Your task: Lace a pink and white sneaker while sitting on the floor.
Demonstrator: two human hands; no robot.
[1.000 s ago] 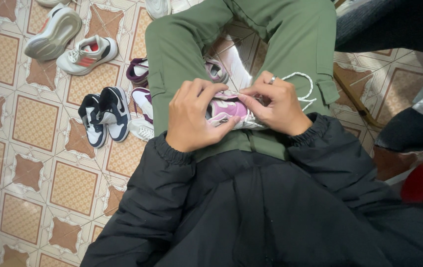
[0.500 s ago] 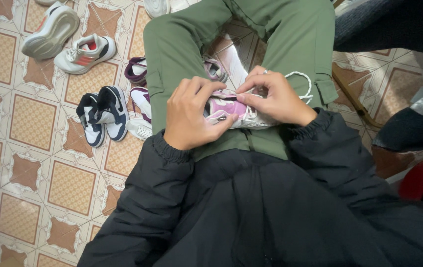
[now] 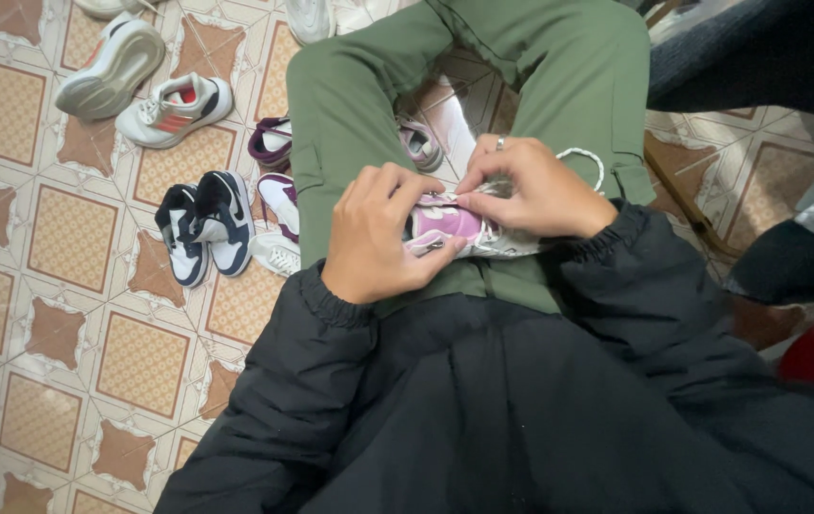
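A small pink and white sneaker (image 3: 455, 228) rests on my lap, over green trousers. My left hand (image 3: 378, 233) grips its near end, thumb under the sole and fingers curled over the top. My right hand (image 3: 531, 190), with a ring on one finger, pinches the white lace (image 3: 586, 157) at the shoe's top; a loop of lace trails to the right. Both hands touch the shoe, and most of it is hidden under them. My black jacket sleeves fill the lower view.
On the tiled floor to the left lie a dark blue and white pair of small sneakers (image 3: 205, 224), a white sneaker with red stripes (image 3: 174, 109), a grey-soled shoe (image 3: 112, 67), and purple and white shoes (image 3: 278, 190) beside my knee. Another person's dark clothing (image 3: 759, 57) is at right.
My hands have shifted slightly on the shoe; the right fingers have worked along the lace. The view has drifted a little. Nothing on the floor moved.
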